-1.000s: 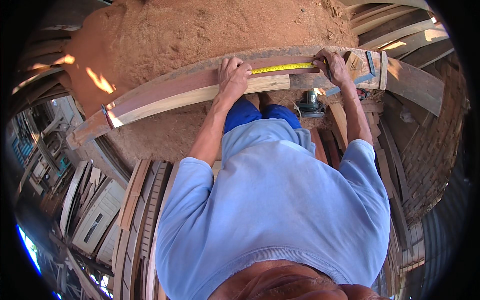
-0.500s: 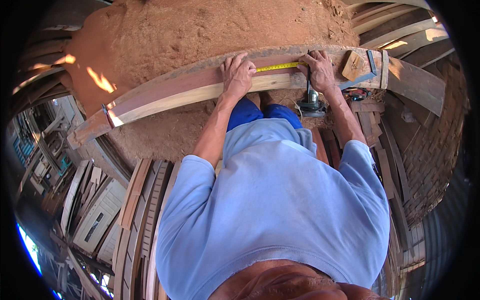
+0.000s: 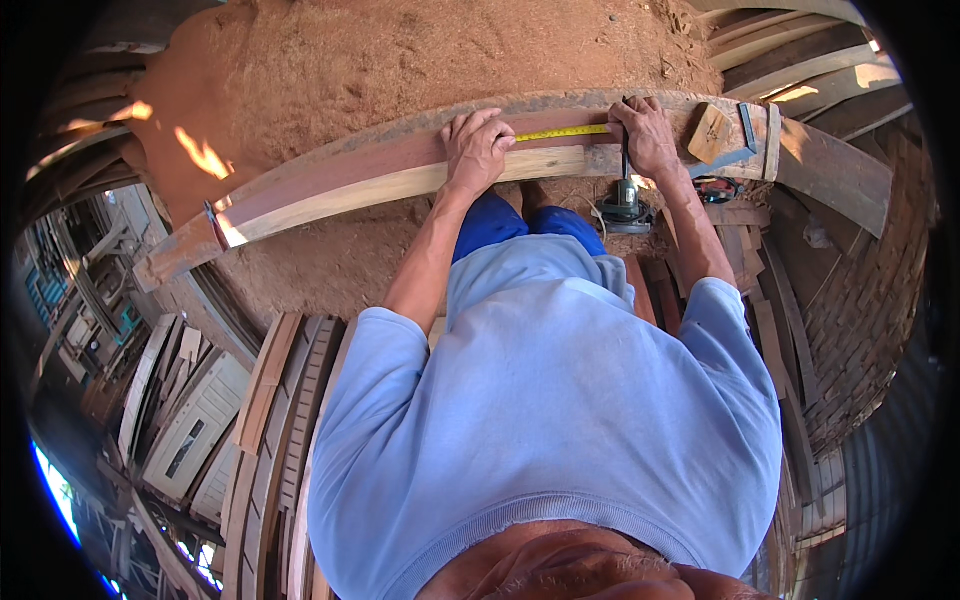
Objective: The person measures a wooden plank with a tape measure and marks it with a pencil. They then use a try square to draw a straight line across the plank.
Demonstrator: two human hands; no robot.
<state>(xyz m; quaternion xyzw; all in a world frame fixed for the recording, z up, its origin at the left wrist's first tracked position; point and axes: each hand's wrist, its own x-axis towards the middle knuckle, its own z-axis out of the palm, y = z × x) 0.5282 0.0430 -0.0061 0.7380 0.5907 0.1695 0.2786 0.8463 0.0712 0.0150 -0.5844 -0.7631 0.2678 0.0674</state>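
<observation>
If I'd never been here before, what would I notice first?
Probably the big light-blue shirt, filling the lower middle. Then the bright yellow measuring tape, showing between the left hand and right hand along a reddish board. Reddish-brown ground spreads across the top.

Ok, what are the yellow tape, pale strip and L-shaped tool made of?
Yellow tape: probably coated metal; thin, straight, dark markings on yellow.
Pale strip: bare-looking wood; streaky grain, no obvious gloss.
L-shaped tool: likely metal, finish unclear; thin, flat, blue-grey arms, but plastic is possible.
</observation>
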